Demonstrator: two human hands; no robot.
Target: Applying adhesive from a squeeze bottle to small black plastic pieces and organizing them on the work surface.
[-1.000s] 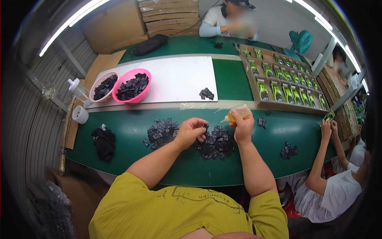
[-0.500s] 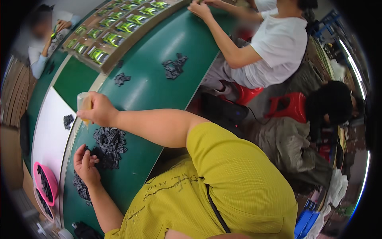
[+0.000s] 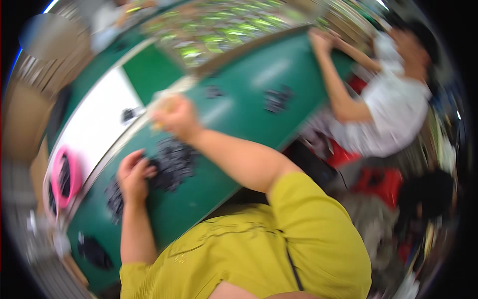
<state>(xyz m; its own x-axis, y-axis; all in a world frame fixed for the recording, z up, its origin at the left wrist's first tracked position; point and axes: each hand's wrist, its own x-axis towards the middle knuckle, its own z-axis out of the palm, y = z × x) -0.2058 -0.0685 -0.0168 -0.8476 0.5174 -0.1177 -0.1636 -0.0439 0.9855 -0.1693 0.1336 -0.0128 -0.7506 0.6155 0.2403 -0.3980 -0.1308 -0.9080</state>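
Squeeze bottle, blurred, likely light, soft-walled; best held mid-body. Right hand grips it, one o'clock from left hand, fingers curled, contents unclear.

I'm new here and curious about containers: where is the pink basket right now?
In the head view, the pink basket is toward the left, at the lower end of the white board, left of the person's left hand.
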